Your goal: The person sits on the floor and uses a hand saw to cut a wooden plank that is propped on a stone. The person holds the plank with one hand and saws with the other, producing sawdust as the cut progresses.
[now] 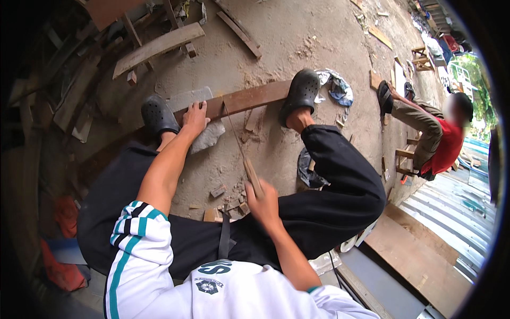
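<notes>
A long brown wooden board [249, 101] lies low across the space in front of me, with a dark clog [304, 91] on its right part and the other clog [158, 114] beside its left part. My left hand [196, 118] presses down on the board, its fingers over the far edge. Closed round the wooden handle of a handsaw [254, 178] is my right hand [262, 204], slightly blurred. The saw's thin blade runs away from me and meets the board just right of my left hand. Grey stone blocks [208, 136] sit under and beside the board there.
Wood scraps [219, 190] litter the dirt floor between my legs. A plank bench [159, 49] stands at the far left. To the right, a person in a red shirt [450, 141] sits on a low stool. Crumpled plastic [340, 90] lies by my right foot.
</notes>
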Available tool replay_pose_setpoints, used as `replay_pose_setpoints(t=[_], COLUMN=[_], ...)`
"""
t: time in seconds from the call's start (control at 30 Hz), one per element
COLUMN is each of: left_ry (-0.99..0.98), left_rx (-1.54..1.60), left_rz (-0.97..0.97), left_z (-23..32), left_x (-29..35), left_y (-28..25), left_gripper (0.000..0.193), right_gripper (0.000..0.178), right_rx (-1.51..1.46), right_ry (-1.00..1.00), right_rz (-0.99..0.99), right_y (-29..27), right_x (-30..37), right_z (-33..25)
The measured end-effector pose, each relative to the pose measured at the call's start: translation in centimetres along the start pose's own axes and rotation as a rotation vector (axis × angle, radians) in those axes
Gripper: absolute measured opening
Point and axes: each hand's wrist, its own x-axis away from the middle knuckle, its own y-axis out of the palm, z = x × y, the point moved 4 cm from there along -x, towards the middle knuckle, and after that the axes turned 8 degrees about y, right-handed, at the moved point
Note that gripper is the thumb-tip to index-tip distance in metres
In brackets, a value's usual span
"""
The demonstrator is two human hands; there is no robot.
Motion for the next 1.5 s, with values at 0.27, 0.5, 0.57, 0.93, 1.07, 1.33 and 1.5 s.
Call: replay_pose_setpoints(t=[0.27,0.5,0.57,0.93,1.07,1.33,1.5], left_ry=[0.016,0.008,0.040,0.044,-0.006,0.037,0.010], left_rx=[0.005,0.004,0.047,0.065,0.050,0.020,-0.021], left_rz=[0.006,0.024,0.032,0.045,0.009,0.013,-0.012], left_z=[2.0,0.0,1.4,1.1,0.3,0.9,-0.4], left_x=[-1.0,-0.3,-1.1,-1.1,-0.3,-0.8,-0.3], left_y=[0.3,0.1,0.1,1.2,1.1,1.0,0.8], left_gripper=[0.076,0.077,0.075,0.074,0.075,0.075,0.075], right_gripper=[0.023,0.023,0.024,0.013,0.012,0.013,0.013], right_rx=[0.035,-0.035,0.005,-0.022,-0.012,-0.103,-0.097], right_ry=[0.088,0.064,0.077,0.013,-0.054,0.064,-0.016], right_rz=[0.051,0.027,0.058,0.091,0.089,0.054,0.023], right_y=[2.4,2.1,3.4,4.6,4.3,4.9,1.7], right_x=[-7.0,-2.2,-6.0,-6.0,-4.1,-8.6,-0.4], right_z=[-0.7,1.4,2.2,5.1,4.8,4.6,3.8])
